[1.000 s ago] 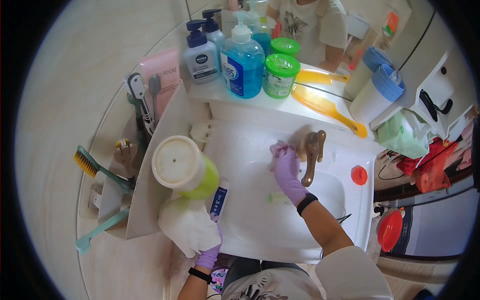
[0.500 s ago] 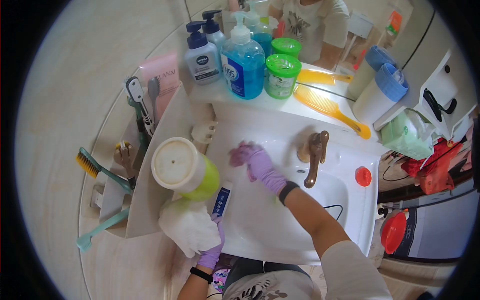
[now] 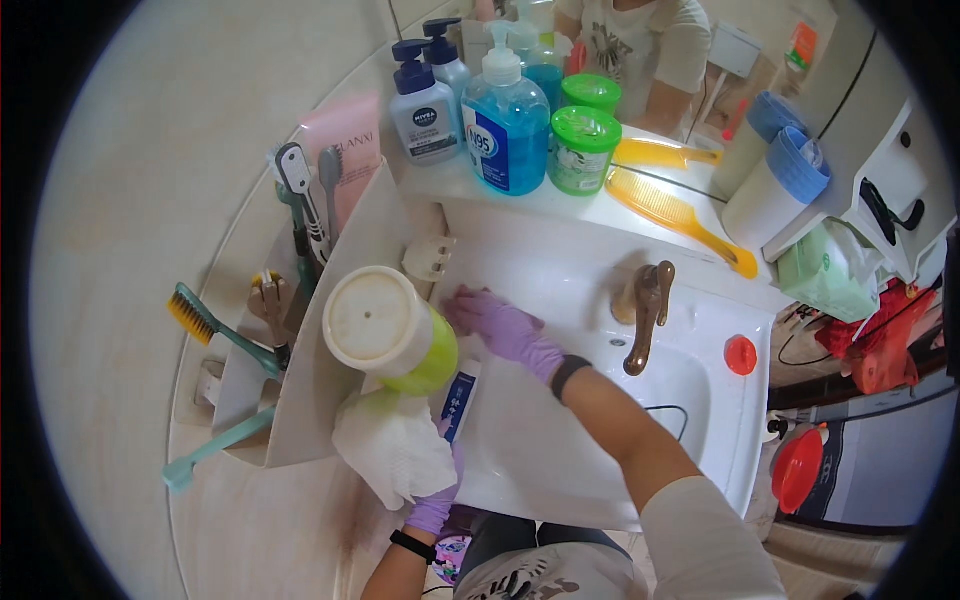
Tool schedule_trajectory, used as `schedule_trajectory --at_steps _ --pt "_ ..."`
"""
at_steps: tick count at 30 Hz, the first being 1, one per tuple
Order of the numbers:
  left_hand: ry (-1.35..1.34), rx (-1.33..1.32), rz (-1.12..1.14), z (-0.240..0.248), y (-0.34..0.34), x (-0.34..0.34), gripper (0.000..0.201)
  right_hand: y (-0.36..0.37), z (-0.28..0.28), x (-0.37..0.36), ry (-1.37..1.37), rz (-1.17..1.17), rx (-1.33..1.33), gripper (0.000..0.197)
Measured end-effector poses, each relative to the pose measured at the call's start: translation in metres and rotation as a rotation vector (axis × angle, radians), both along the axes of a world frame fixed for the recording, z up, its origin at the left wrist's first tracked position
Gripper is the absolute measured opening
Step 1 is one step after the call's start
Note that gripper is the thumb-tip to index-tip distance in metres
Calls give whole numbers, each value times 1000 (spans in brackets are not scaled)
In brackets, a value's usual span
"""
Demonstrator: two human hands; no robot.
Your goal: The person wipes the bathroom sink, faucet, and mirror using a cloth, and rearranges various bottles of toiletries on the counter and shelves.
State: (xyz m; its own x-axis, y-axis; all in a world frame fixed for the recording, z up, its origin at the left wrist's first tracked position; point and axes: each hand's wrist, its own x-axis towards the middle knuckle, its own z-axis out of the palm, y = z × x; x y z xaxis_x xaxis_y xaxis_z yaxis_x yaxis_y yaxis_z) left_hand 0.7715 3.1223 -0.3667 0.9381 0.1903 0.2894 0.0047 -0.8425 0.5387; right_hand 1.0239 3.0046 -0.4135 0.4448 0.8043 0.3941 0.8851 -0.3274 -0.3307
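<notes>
— What covers the right hand (image 3: 505, 330)?
— A thin lilac glove (image 3: 540, 356), wrinkled toward the wrist; the left hand (image 3: 438, 500) has a matching one, and a black band (image 3: 413, 546) circles each wrist.
— And the clothing?
— A loose off-white short-sleeved shirt (image 3: 590, 575) with a dark printed pattern (image 3: 515, 578) across its front, over dark grey trousers (image 3: 503, 532).

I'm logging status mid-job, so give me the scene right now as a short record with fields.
Right hand: purple-gloved, over the left side of the white basin; anything under the palm is hard to make out
Left hand: purple-gloved, partly hidden by white paper; grip unclear
Near left hand: lime-and-white container, blue-and-white tube
Basin fittings: bronze faucet
Basin right side: red round object
Back ledge: blue pump bottle, green-lidded jar, yellow comb
Left: holder with brushes
</notes>
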Motion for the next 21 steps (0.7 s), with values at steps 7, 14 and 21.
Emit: schedule_trajectory --at_steps 7,14,21 --pt "56 37 -31 -4 -12 -7 31 -20 13 13 -327 -460 -65 45" --pt "8 6 -29 4 -12 3 28 -58 -1 14 -114 -437 -26 46" --pt "-43 242 -69 3 9 -13 30 -99 -3 -54 150 -742 -109 49"
